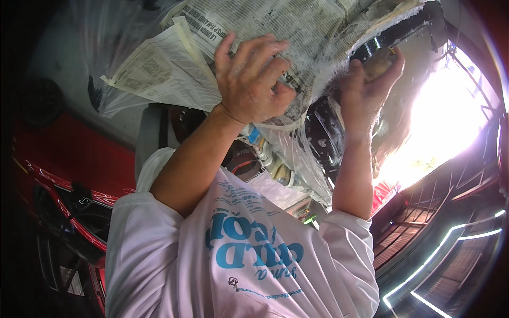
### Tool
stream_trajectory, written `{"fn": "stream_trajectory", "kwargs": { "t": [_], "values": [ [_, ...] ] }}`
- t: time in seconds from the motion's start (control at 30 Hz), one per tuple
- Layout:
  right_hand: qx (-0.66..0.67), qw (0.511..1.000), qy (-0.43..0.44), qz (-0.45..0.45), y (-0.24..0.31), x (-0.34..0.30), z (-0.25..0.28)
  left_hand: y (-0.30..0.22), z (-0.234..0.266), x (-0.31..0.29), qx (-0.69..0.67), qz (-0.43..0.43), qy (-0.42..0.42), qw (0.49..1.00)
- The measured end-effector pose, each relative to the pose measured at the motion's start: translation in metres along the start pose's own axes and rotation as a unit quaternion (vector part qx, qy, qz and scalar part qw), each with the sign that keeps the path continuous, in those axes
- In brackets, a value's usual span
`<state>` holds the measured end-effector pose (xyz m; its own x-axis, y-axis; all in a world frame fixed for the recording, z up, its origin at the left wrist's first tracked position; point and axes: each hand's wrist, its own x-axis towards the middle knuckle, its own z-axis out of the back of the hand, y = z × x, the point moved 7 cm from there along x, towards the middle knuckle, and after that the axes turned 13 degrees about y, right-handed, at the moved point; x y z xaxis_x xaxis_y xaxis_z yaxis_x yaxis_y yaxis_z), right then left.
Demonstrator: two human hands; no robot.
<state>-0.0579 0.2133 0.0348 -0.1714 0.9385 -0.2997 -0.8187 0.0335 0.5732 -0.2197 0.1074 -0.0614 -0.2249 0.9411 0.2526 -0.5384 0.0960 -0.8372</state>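
Observation:
My left hand (254,79) lies with its fingers apart on newspaper (270,21), which looks wet and covers a panel. My right hand (366,98) is closed round a yellowish-brown block (379,64) that looks like a sponge, partly hidden by the thumb and fingers. It is over the wet, greyish part of the panel (416,58), just right of the newspaper's edge. Whitish suds and drips cling to that edge and to my right wrist. A dark, glossy strip (323,132) shows between my forearms.
Clear plastic sheeting (122,47) hangs at the far left, beside a loose, tape-edged newspaper flap (164,69). More plastic (297,153) drapes below the panel. A red car (79,143) stands at the left. Bright daylight enters through an opening (440,111) at the right.

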Motion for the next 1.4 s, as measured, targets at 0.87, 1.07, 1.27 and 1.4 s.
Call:
{"fn": "stream_trajectory", "kwargs": {
  "t": [0.87,1.07,1.27,1.4],
  "values": [
    [0.044,0.998,-0.032,0.007,0.007,-0.005,-0.005,0.001,-0.001,-0.002,0.006,-0.011,-0.012,1.0],
    [0.065,0.998,0.006,0.004,0.002,-0.006,-0.007,0.0,0.0,-0.002,0.007,-0.005,-0.015,1.0],
    [0.148,0.988,-0.027,-0.03,-0.011,-0.01,0.001,0.0,0.0,-0.001,0.008,-0.001,-0.009,1.0],
    [0.08,0.995,-0.056,-0.024,-0.004,-0.009,0.001,0.0,0.0,-0.002,0.006,0.0,-0.005,1.0]
  ]
}}
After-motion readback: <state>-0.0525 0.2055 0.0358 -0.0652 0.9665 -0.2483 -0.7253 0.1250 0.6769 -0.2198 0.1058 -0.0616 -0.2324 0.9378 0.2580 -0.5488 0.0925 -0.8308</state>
